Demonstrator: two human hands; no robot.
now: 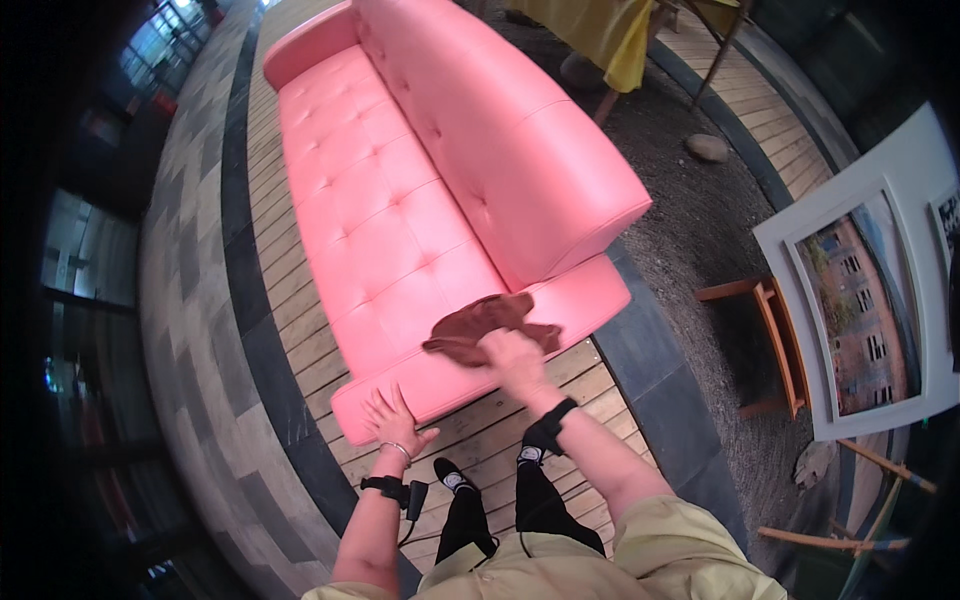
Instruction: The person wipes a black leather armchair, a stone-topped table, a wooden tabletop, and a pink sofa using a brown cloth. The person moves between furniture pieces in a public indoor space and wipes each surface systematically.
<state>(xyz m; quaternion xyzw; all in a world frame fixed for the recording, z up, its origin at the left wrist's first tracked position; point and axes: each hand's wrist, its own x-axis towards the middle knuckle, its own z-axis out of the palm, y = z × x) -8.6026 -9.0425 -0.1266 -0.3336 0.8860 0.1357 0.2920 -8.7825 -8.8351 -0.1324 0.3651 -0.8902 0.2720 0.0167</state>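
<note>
A long pink button-tufted sofa [390,199] stretches away in front of me, its armrest nearest my body. My right hand [514,360] grips a crumpled brown cloth [476,321] that lies over the top of this near armrest, close to where the backrest begins. Part of the cloth hangs over the armrest's inner side. Flat on the left end of the same armrest rests my left hand [391,420], fingers spread and nothing held.
Wooden decking [480,420] runs beneath the sofa, bordered by dark stone slabs and grey tiles [202,360]. On the right stand a framed picture panel [862,300] and an orange-brown wooden piece of furniture [776,345] on gravel. Yellow fabric [600,37] hangs behind the backrest.
</note>
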